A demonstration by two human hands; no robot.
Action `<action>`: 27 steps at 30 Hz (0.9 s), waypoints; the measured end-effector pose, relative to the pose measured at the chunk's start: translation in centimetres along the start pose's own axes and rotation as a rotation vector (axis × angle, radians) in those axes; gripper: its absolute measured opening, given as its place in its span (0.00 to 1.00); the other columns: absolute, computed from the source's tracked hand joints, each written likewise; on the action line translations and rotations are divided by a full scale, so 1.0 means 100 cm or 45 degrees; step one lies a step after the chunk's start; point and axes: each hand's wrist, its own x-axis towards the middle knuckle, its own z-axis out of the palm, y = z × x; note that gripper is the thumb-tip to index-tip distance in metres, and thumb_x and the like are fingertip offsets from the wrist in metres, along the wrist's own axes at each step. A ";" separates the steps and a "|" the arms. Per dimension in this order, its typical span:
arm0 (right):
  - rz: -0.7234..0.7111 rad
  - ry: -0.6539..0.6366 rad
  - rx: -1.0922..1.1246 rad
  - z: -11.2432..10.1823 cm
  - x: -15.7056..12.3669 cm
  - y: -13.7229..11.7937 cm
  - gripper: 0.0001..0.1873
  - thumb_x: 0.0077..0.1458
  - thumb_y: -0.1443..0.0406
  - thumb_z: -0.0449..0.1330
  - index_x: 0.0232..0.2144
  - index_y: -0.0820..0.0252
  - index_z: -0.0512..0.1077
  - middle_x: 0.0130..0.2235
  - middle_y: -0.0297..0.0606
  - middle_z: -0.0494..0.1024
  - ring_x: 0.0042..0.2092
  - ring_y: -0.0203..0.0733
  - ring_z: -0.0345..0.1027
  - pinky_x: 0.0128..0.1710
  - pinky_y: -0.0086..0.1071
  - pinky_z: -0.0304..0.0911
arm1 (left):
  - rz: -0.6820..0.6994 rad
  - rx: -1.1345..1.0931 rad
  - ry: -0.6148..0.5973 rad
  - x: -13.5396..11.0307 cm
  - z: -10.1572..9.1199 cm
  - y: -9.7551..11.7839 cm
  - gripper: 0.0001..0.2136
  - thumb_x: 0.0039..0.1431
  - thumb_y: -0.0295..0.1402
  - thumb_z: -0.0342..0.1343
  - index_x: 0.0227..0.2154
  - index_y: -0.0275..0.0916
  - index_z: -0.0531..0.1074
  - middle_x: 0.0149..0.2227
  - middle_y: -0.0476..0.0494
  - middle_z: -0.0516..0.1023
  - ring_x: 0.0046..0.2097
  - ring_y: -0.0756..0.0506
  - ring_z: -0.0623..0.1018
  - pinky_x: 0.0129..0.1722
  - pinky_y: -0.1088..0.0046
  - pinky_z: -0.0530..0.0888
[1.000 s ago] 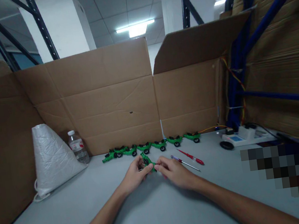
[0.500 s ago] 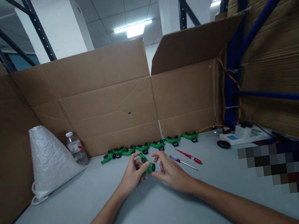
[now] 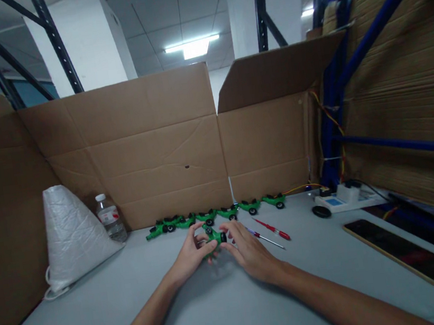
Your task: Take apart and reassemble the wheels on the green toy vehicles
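Observation:
A small green toy vehicle (image 3: 212,234) with black wheels is in my left hand (image 3: 191,254), held between thumb and fingers above the table. My right hand (image 3: 248,249) is at the toy's right end. Its thumb and index finger curl around a black wheel there, and its other fingers are partly hidden. Behind my hands, several similar green toy vehicles (image 3: 250,207) stand in a row along the cardboard. Just right of my right hand lie a screwdriver with a dark handle (image 3: 253,232) and a red screwdriver (image 3: 282,234).
Cardboard walls (image 3: 160,154) enclose the grey table (image 3: 205,313). A white drawstring bag (image 3: 75,240) and a plastic bottle (image 3: 110,219) stand at left. At right are a power strip (image 3: 349,197), a black round object (image 3: 321,211), a phone (image 3: 408,252) and a blue metal frame (image 3: 331,121).
My right hand has moved left, bringing its fingers to the toy's wheel. The toy has turned slightly in my left hand. The view has shifted a little.

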 end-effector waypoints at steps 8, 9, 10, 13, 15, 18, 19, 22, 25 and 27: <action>-0.016 -0.034 -0.078 -0.003 0.002 0.016 0.15 0.71 0.64 0.53 0.58 0.53 0.65 0.55 0.46 0.73 0.57 0.54 0.66 0.58 0.49 0.66 | 0.000 -0.036 -0.021 0.005 -0.009 -0.010 0.44 0.48 0.37 0.76 0.63 0.43 0.56 0.44 0.47 0.75 0.33 0.50 0.79 0.31 0.72 0.77; -0.022 -0.034 -0.084 -0.004 0.002 0.017 0.15 0.71 0.64 0.53 0.58 0.53 0.65 0.55 0.46 0.73 0.57 0.54 0.65 0.58 0.49 0.65 | -0.003 -0.044 -0.021 0.005 -0.010 -0.009 0.44 0.47 0.37 0.77 0.63 0.42 0.57 0.44 0.46 0.75 0.34 0.50 0.79 0.32 0.72 0.78; -0.027 -0.036 -0.088 -0.004 0.003 0.018 0.15 0.71 0.64 0.53 0.58 0.54 0.65 0.55 0.45 0.73 0.57 0.54 0.65 0.58 0.49 0.65 | -0.008 -0.054 -0.030 0.004 -0.011 -0.007 0.45 0.46 0.36 0.77 0.64 0.42 0.57 0.44 0.46 0.75 0.34 0.50 0.79 0.33 0.71 0.78; -0.031 -0.052 -0.091 -0.005 0.003 0.020 0.14 0.72 0.65 0.51 0.57 0.53 0.65 0.55 0.45 0.73 0.57 0.53 0.65 0.59 0.48 0.64 | -0.042 -0.072 -0.057 0.001 -0.012 0.003 0.47 0.44 0.33 0.78 0.65 0.41 0.60 0.46 0.43 0.77 0.39 0.47 0.80 0.40 0.68 0.78; -0.026 -0.055 -0.091 -0.005 0.003 0.020 0.13 0.72 0.65 0.51 0.57 0.54 0.66 0.55 0.45 0.73 0.57 0.53 0.65 0.59 0.48 0.63 | -0.074 -0.076 -0.087 0.000 -0.013 0.008 0.48 0.42 0.31 0.78 0.66 0.40 0.61 0.48 0.40 0.79 0.43 0.45 0.81 0.45 0.66 0.77; -0.014 -0.043 -0.083 -0.006 0.003 0.020 0.13 0.72 0.66 0.51 0.56 0.54 0.66 0.54 0.45 0.73 0.56 0.53 0.65 0.58 0.47 0.63 | -0.123 -0.110 -0.112 -0.001 -0.016 0.011 0.49 0.41 0.28 0.79 0.67 0.39 0.62 0.51 0.36 0.80 0.47 0.44 0.81 0.49 0.64 0.76; -0.011 -0.042 -0.075 -0.006 0.003 0.021 0.13 0.72 0.66 0.50 0.56 0.54 0.66 0.54 0.45 0.73 0.56 0.53 0.65 0.58 0.46 0.63 | -0.137 -0.126 -0.112 -0.001 -0.018 0.011 0.50 0.40 0.27 0.79 0.67 0.38 0.62 0.52 0.35 0.80 0.47 0.43 0.81 0.50 0.63 0.76; -0.005 -0.037 -0.057 -0.004 0.003 0.024 0.12 0.72 0.66 0.50 0.55 0.55 0.66 0.52 0.45 0.73 0.56 0.52 0.65 0.58 0.45 0.63 | -0.164 -0.156 -0.112 0.001 -0.023 0.008 0.50 0.38 0.27 0.79 0.66 0.37 0.64 0.51 0.35 0.80 0.49 0.42 0.81 0.51 0.63 0.76; 0.011 -0.027 -0.055 -0.001 0.004 0.028 0.11 0.72 0.66 0.50 0.54 0.55 0.67 0.50 0.45 0.74 0.54 0.52 0.66 0.55 0.45 0.64 | -0.162 -0.157 -0.101 0.005 -0.029 0.003 0.47 0.37 0.27 0.80 0.63 0.34 0.67 0.50 0.35 0.80 0.47 0.43 0.81 0.50 0.64 0.76; 0.010 -0.018 -0.050 0.001 0.004 0.030 0.11 0.72 0.66 0.50 0.53 0.55 0.67 0.49 0.45 0.74 0.53 0.51 0.67 0.54 0.45 0.65 | -0.153 -0.150 -0.071 0.007 -0.033 -0.001 0.45 0.35 0.28 0.81 0.60 0.32 0.70 0.48 0.35 0.81 0.45 0.44 0.82 0.48 0.66 0.76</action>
